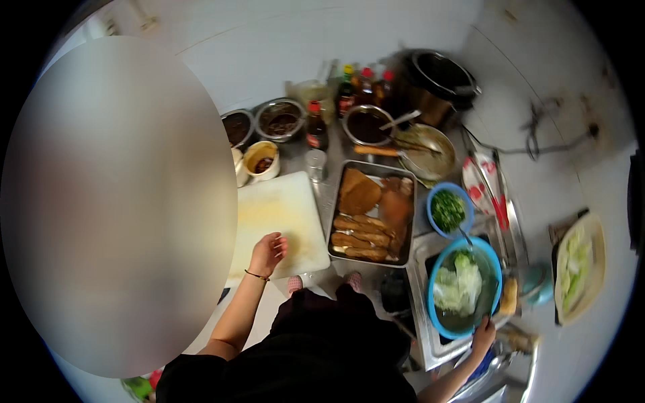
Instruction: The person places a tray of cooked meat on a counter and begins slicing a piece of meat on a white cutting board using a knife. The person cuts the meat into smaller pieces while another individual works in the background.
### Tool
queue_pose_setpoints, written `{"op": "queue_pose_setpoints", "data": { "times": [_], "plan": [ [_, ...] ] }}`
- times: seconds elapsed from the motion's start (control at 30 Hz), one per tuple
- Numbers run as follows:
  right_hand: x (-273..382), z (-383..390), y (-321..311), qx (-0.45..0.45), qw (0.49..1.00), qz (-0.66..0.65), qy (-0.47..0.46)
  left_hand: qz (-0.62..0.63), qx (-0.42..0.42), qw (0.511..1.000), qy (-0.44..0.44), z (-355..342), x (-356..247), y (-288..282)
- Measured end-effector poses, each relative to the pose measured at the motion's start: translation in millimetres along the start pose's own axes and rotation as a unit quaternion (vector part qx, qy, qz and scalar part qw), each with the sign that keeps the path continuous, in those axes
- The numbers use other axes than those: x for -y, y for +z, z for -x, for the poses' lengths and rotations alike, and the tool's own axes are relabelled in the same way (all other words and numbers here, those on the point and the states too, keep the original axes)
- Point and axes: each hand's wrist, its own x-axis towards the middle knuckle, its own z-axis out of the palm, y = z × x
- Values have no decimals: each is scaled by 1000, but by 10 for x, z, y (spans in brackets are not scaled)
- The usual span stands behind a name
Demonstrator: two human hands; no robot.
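The blue basin (432, 292) sits over the steel sink (420, 324), holding pale green lettuce (459, 285) heaped toward its upper left part. The right hand (482, 336) is at the basin's lower right rim, the fingers bent; whether they pinch the rim or only touch it, I cannot tell. Just beyond the basin, a smaller blue bowl (431, 209) is filled with chopped greens (447, 209). Left of these, a metal tray (366, 260) on the bench (325, 198) carries a row of long brown pieces (359, 238), a broad brown slab (357, 191) above them and more food, blurred, on the right. Further left, the left hand (269, 252) is over the white board (289, 201), its fingers loosely curled and slightly apart, with nothing clearly held. Behind the board, a cream cup (250, 163) contains something dark reddish-brown, beside a clear jar (316, 164). Behind the tray, a steel pot (347, 134) of dark sauce has a spoon (401, 119) leaning in it. At far right, a cream dish (592, 282) holds light green strips (574, 265).
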Motion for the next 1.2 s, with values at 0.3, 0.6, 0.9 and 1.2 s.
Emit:
{"op": "queue_pose_setpoints", "data": {
  "times": [0.3,0.6,0.9,1.2],
  "plan": [
    [-321,127,512,-108,993,23,42,-346,219,903,130,-438,193,1448],
    [-86,402,504,-92,991,-66,76,-734,197,443,474,-739,668,2637],
    [-84,397,503,-112,990,-51,75,-811,74,419,402,-639,905,3029],
    [-101,275,565,-127,987,-65,73,-879,-43,440,177,-681,1133,3371]
  ]
}}
